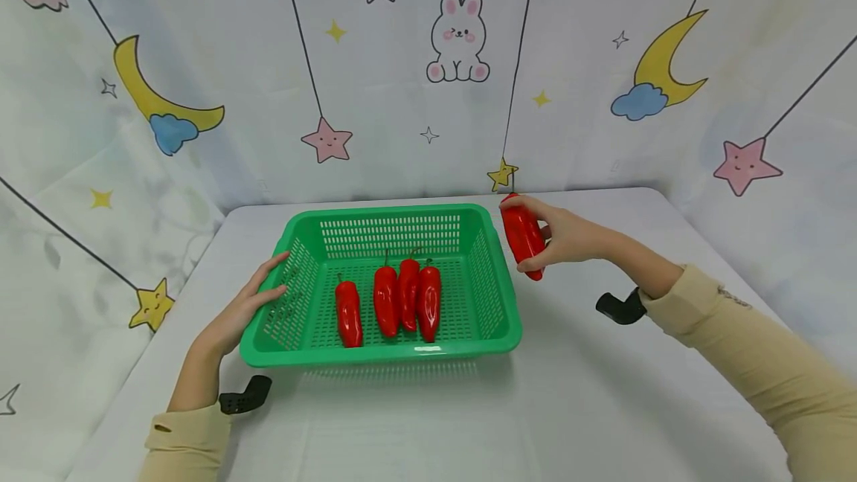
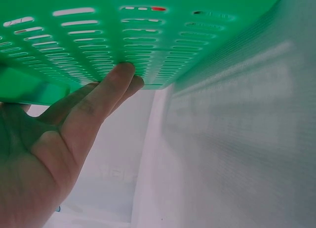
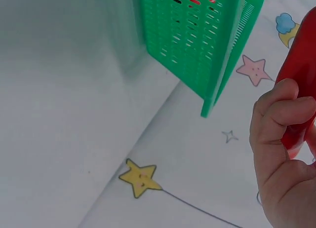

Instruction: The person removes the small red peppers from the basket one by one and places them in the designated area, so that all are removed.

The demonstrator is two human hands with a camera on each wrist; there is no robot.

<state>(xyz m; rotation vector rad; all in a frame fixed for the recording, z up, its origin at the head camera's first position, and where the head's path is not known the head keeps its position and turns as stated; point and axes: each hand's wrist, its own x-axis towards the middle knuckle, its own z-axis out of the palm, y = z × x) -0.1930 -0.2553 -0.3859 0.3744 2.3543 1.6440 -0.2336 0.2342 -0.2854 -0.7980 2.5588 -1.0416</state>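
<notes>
Out past the right rim of a green plastic basket [image 1: 428,352], my right hand [image 1: 569,235] grips a red chili pepper [image 1: 521,233] between thumb and fingers, held up above the table. In the right wrist view, my fingers wrap the same pepper [image 3: 301,55] at the right edge. My left hand [image 1: 237,315] holds the basket's left rim, with two digits reaching over it. The left wrist view shows other fingers [image 2: 116,85] against the slotted outer side of the basket. Several red chili peppers [image 1: 384,300] lie in the basket, stems pointing away from me.
The basket stands on a table with a white cover [image 1: 415,422]. Behind it hangs a white cloth backdrop [image 1: 402,88] printed with stars, moons and a rabbit. Each wrist carries a black device [image 1: 621,308].
</notes>
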